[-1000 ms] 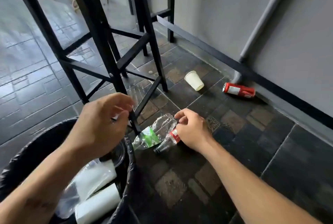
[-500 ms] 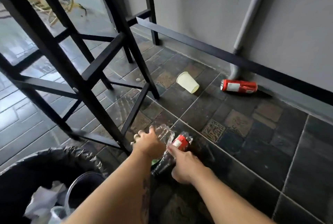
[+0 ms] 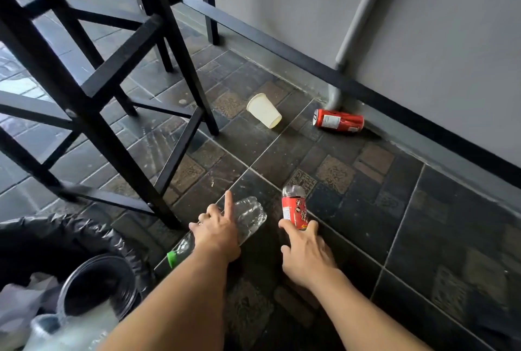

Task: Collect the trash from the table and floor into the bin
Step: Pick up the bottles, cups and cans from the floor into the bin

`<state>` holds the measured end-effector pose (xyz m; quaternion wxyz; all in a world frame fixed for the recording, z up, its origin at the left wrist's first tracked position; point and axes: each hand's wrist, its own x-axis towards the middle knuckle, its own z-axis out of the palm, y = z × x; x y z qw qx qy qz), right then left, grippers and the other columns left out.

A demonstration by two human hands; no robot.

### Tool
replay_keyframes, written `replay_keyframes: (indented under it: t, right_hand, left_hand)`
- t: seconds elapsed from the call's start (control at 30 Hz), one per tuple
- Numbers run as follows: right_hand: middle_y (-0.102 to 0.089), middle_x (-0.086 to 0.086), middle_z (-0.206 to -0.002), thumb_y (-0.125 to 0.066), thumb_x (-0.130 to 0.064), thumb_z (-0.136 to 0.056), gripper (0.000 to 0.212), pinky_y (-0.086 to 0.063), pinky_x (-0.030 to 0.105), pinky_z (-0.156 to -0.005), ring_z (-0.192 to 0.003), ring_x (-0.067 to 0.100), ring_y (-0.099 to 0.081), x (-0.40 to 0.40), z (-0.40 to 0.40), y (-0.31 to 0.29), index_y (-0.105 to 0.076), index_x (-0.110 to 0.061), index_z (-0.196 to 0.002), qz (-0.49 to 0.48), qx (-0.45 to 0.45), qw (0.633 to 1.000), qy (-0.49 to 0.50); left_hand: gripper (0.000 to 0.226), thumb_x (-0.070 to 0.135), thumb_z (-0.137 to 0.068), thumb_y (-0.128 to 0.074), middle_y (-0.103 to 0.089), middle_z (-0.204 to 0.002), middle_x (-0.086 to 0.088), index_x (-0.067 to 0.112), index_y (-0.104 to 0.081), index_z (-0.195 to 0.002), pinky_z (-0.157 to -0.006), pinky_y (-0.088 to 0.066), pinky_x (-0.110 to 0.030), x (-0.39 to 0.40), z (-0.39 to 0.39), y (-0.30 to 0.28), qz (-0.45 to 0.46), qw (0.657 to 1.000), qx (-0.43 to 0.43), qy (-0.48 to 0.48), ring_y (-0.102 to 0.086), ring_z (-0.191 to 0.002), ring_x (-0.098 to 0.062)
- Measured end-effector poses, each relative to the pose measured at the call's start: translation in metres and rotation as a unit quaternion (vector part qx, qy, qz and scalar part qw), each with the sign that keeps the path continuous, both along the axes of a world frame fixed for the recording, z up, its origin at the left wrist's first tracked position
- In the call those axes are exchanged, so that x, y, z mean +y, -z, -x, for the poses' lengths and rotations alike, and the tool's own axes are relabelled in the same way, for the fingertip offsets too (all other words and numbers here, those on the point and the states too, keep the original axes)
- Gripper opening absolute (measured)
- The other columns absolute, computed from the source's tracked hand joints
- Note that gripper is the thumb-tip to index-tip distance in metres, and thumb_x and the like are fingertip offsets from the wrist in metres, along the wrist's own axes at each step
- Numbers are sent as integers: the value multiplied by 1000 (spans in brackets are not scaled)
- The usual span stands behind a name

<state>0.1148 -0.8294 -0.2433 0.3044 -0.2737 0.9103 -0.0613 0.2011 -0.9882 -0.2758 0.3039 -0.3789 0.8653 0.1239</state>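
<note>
My left hand (image 3: 218,230) grips a crushed clear plastic bottle (image 3: 250,215) with a green cap, its index finger pointing up. My right hand (image 3: 306,253) holds a crushed bottle with a red label (image 3: 294,206) by its lower end, just above the dark tiled floor. A white paper cup (image 3: 265,111) lies on its side further off on the floor. A red drink can (image 3: 338,121) lies by the wall. The bin lined with a black bag (image 3: 64,238) stands at the lower left, holding a clear plastic lid, white paper and plastic.
Black metal stool or table legs and crossbars (image 3: 118,113) rise at the left, close to the bin and my left hand. A grey pipe (image 3: 358,12) runs down the wall to the floor near the can. A black skirting strip lines the wall.
My left hand left the bin and took hold of the clear bottle. Both hands separated the two bottles and lifted them. The view moved closer to the floor.
</note>
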Motion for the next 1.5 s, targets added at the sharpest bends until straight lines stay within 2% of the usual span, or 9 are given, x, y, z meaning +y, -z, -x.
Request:
replay_keyframes:
  t: [0.23, 0.4, 0.53, 0.67, 0.9, 1.03, 1.17, 1.27, 1.5]
  right_hand:
    - [-30, 10, -125, -52, -14, -93, 65, -44, 30, -68, -92, 27, -59, 15, 10, -22, -24, -48, -140, 49, 63, 996, -27]
    - [-29, 6, -114, -49, -15, -93, 86, -47, 37, -68, -78, 26, -52, 14, 25, -60, 4, -59, -144, 132, 97, 986, -43]
    - [-33, 5, -107, -52, -17, -94, 94, -54, 36, -63, -71, 19, -54, 6, 38, -100, 14, -63, -143, 224, 130, 965, -38]
    - [-41, 5, -104, -55, -14, -91, 94, -55, 33, -66, -74, 17, -54, -14, 36, -136, 4, -59, -150, 317, 155, 933, -67]
    - [-50, 7, -134, -58, -8, -87, 89, -56, 24, -69, -81, 11, -60, -58, -26, -190, -16, -46, -155, 455, 106, 870, -156]
    - [-48, 6, -121, -57, -10, -82, 88, -59, 40, -68, -70, 17, -61, -86, -90, -207, -20, -51, -151, 450, 14, 864, -224]
    - [-42, 3, -108, -53, -13, -84, 88, -57, 43, -71, -69, 22, -58, -101, -150, -214, -12, -56, -148, 387, -56, 860, -328]
    - [-39, 3, -108, -50, -16, -86, 86, -53, 43, -77, -78, 26, -58, -100, -178, -205, -7, -57, -149, 352, -68, 857, -370]
    - [-26, 8, -134, -52, -21, -83, 81, -42, 45, -98, -116, 31, -38, -77, -193, -180, -10, -47, -147, 206, 4, 877, -435]
  left_hand:
    - [124, 35, -75, -72, -33, -144, -14, 16, 19, -157, -104, -37, -65, 1, 0, -5, 38, 998, -42, 5, -43, -127, -36]
    - [109, 40, -68, -68, -42, -132, -11, 19, -3, -152, -97, -46, -56, -2, 40, -49, -21, 991, 106, -74, -48, -124, -36]
    - [119, 45, -67, -66, -45, -137, -14, 21, 8, -157, -100, -47, -54, -10, 53, -106, -37, 971, 228, -67, -51, -125, -39]
    - [122, 58, -67, -63, -52, -133, -13, 24, 12, -158, -96, -51, -52, -22, 29, -175, -10, 947, 316, -53, -58, -115, -37]
    - [113, 64, -75, -56, -48, -147, -12, 23, 8, -159, -105, -43, -40, -36, -96, -265, 57, 934, 344, -75, -51, -125, -29]
    - [113, 66, -67, -58, -56, -140, -14, 24, -5, -158, -98, -46, -37, -48, -189, -270, 57, 935, 307, -166, -57, -114, -29]
    - [121, 62, -61, -67, -56, -144, -12, 17, -12, -159, -99, -43, -29, -41, -250, -254, 31, 916, 294, -271, -57, -123, -26]
    - [105, 55, -65, -74, -63, -133, -4, 17, -28, -151, -86, -42, -23, -31, -272, -229, 36, 900, 319, -296, -60, -110, -14]
    - [118, 75, -75, -63, -36, -153, -17, 15, -9, -162, -115, -31, -38, -14, -286, -171, 56, 918, 206, -335, -39, -140, -35]
